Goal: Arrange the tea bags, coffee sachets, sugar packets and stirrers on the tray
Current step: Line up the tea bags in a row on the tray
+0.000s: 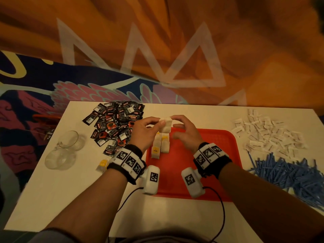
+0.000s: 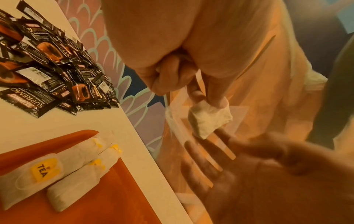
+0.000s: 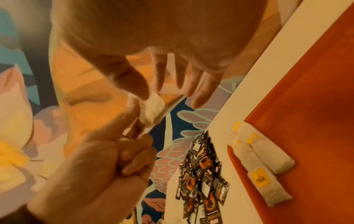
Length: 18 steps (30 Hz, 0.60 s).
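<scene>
A white tea bag (image 1: pixel 165 125) hangs above the far left corner of the red tray (image 1: pixel 201 155). My left hand (image 1: pixel 160 122) pinches its top between thumb and forefinger, seen close in the left wrist view (image 2: pixel 206 98). My right hand (image 1: pixel 173 121) meets the bag from the right with straight, spread fingers, and its thumb tip touches the bag (image 3: pixel 151 106). Several tea bags (image 1: pixel 160 146) with yellow tags lie side by side along the tray's left edge. Black coffee sachets (image 1: pixel 115 123) are heaped at the back left. White sugar packets (image 1: pixel 266 132) and blue stirrers (image 1: pixel 289 172) lie right of the tray.
Two glass cups (image 1: pixel 64 148) stand on the white table at the left. A loose tea bag (image 1: pixel 102 164) lies on the table beside my left wrist. Wrist camera cables trail over the table's near edge. A patterned carpet lies beyond the table.
</scene>
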Each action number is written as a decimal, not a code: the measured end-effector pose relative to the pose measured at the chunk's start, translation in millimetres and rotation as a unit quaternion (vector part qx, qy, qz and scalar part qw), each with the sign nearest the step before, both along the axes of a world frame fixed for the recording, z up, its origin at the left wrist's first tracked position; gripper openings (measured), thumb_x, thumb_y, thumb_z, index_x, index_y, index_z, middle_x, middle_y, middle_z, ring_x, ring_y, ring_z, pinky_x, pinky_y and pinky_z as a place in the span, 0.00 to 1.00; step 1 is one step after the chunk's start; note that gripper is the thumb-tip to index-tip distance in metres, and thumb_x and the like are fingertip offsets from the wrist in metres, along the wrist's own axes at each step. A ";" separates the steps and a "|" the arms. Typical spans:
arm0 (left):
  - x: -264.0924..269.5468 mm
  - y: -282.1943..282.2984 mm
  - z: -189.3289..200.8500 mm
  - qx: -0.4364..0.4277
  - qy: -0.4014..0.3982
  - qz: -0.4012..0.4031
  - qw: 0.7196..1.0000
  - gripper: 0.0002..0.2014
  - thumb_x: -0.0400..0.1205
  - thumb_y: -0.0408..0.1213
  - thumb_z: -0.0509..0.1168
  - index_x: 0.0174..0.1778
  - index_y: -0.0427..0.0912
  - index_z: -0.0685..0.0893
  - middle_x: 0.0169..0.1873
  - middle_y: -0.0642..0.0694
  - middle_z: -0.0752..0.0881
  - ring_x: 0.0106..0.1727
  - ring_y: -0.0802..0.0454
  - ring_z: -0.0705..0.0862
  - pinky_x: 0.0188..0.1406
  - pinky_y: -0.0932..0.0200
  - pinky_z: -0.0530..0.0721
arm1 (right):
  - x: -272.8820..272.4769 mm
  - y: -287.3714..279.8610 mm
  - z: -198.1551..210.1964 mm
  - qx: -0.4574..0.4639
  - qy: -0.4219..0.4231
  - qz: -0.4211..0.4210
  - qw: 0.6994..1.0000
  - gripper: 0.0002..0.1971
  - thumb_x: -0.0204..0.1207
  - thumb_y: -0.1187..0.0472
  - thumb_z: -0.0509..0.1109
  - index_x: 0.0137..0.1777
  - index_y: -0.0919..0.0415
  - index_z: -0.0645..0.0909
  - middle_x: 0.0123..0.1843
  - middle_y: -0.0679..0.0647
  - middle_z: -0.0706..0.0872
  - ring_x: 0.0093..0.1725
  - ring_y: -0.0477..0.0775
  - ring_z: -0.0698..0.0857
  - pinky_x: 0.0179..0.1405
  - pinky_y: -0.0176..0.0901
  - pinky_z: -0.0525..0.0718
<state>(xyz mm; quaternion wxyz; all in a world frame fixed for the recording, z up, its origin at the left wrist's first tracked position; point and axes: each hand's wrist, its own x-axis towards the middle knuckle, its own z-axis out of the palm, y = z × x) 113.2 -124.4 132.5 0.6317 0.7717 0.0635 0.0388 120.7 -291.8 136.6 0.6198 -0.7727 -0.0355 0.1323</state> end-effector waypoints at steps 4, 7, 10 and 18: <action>-2.4 -2.4 1.0 -0.038 0.011 0.004 0.999 0.06 0.80 0.34 0.74 0.48 0.36 0.92 0.41 0.47 0.91 0.35 0.65 0.85 0.38 0.67 0.81 | 0.9 8.2 2.8 0.013 -0.035 0.011 0.999 0.10 0.73 0.63 0.78 0.52 0.52 0.85 0.54 0.49 0.90 0.53 0.45 0.88 0.52 0.35 0.85; -2.5 -0.5 -0.2 -0.094 0.044 0.037 0.994 0.04 0.82 0.34 0.71 0.48 0.39 0.90 0.36 0.54 0.87 0.25 0.67 0.77 0.31 0.66 0.71 | 3.0 11.8 0.7 -0.018 -0.015 -0.004 1.000 0.04 0.74 0.65 0.77 0.42 0.55 0.87 0.41 0.54 0.92 0.39 0.52 0.92 0.44 0.41 0.86; -3.6 3.3 1.5 -0.092 0.048 0.020 0.994 0.04 0.83 0.36 0.70 0.51 0.44 0.89 0.43 0.54 0.88 0.25 0.68 0.76 0.32 0.70 0.70 | 3.9 12.6 -2.0 -0.040 -0.011 -0.010 0.999 0.02 0.73 0.65 0.78 0.42 0.59 0.88 0.39 0.54 0.92 0.36 0.52 0.92 0.42 0.38 0.86; 4.4 9.6 7.2 -0.058 0.070 0.036 0.995 0.07 0.83 0.37 0.71 0.48 0.36 0.91 0.36 0.48 0.87 0.23 0.67 0.76 0.25 0.73 0.72 | 3.7 11.1 -9.8 -0.069 0.026 0.015 0.997 0.02 0.73 0.63 0.78 0.41 0.60 0.88 0.33 0.51 0.90 0.35 0.46 0.90 0.38 0.36 0.84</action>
